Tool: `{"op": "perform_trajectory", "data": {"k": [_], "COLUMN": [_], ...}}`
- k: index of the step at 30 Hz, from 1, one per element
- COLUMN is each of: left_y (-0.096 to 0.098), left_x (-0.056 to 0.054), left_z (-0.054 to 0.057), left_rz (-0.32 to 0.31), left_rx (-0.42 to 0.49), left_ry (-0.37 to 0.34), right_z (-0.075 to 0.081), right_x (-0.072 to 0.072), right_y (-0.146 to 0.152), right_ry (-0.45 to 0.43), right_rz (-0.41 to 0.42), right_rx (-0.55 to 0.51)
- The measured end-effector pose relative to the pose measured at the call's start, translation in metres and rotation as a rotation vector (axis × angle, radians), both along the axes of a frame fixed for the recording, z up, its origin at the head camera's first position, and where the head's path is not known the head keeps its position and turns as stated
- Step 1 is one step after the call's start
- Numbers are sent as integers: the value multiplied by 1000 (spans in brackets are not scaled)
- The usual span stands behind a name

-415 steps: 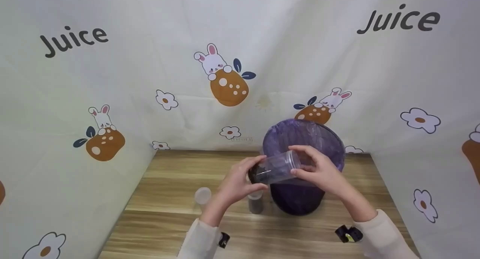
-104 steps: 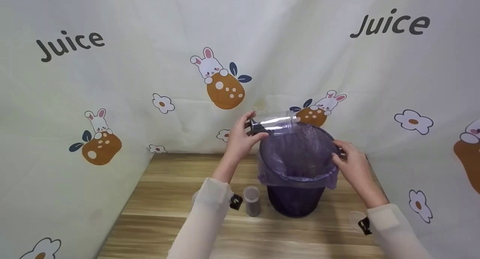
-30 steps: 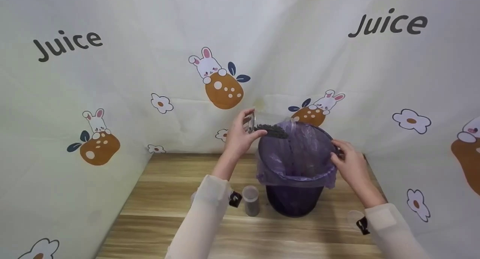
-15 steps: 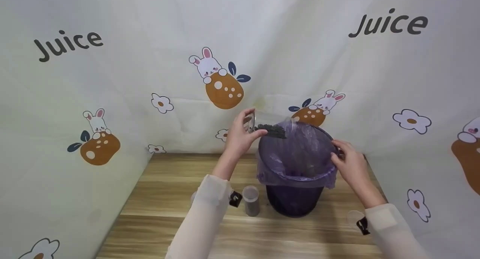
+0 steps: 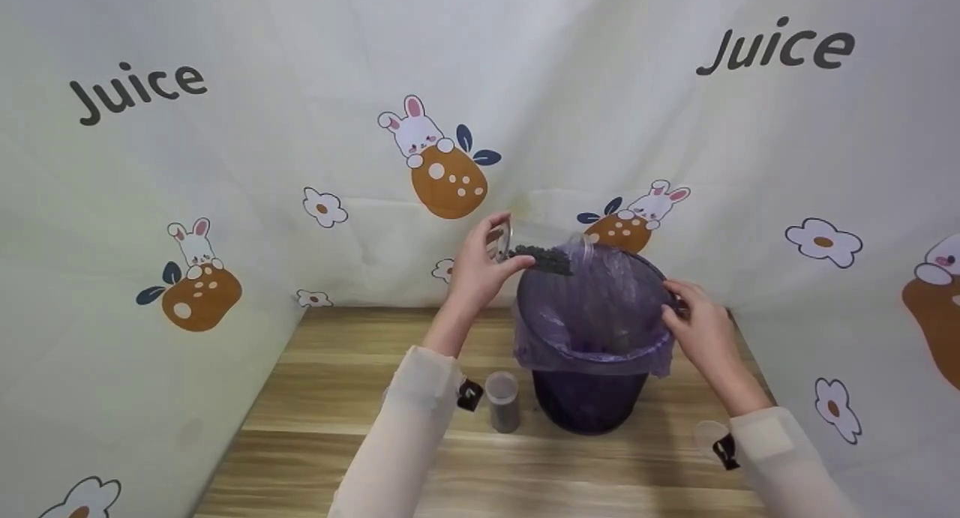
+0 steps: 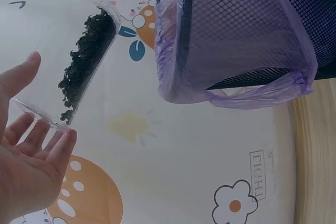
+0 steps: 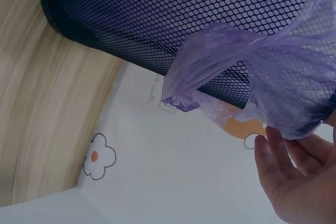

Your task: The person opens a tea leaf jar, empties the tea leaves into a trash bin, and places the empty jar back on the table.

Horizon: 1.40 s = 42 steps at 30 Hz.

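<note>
My left hand (image 5: 484,267) grips a clear jar (image 6: 50,45) near its base, thumb on one side and fingers on the other. Dark curled leaves (image 6: 86,59), like dried tea, lie along the jar's lower side. The jar is tipped nearly level, its mouth towards the trash can (image 5: 589,405) and overlapping the far left of its opening in the head view. The can is dark mesh, lined with a purple plastic bag (image 5: 600,359) folded over the rim. My right hand (image 5: 699,327) holds the can's right rim through the bag, thumb and fingers on opposite sides.
A small clear cylindrical container (image 5: 503,405) with greyish contents stands on the wooden table (image 5: 322,405), left of the can. A clear round disc (image 5: 710,437) shows by the right sleeve. A printed cloth (image 5: 360,263) encloses the table's back and sides.
Earlier both hands held the jar; the right hand has since moved to the can's rim. The leaves have slid from the jar's base along its side. Over the last second the jar rises slightly.
</note>
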<state>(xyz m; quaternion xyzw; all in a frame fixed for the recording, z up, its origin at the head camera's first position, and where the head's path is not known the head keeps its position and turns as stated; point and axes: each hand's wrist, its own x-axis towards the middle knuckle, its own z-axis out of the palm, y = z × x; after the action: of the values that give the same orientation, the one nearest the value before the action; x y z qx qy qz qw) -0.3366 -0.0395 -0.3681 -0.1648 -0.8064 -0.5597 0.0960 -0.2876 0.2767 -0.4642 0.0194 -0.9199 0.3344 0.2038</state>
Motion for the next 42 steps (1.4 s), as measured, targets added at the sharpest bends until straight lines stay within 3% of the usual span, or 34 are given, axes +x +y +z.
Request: {"op": "perform_trajectory", "data": {"k": [20,42], "left_y": [1,6], "left_x": [2,2], "left_z": [4,7], "left_rz": [7,5], "left_rx": [-36,-57], "left_ry": [-1,9], "right_z": [-2,-2], "right_x": [-1,1], "right_y": [0,0], "right_ry": [35,11], "right_rz": [2,7], "right_rx": [-12,-10]}}
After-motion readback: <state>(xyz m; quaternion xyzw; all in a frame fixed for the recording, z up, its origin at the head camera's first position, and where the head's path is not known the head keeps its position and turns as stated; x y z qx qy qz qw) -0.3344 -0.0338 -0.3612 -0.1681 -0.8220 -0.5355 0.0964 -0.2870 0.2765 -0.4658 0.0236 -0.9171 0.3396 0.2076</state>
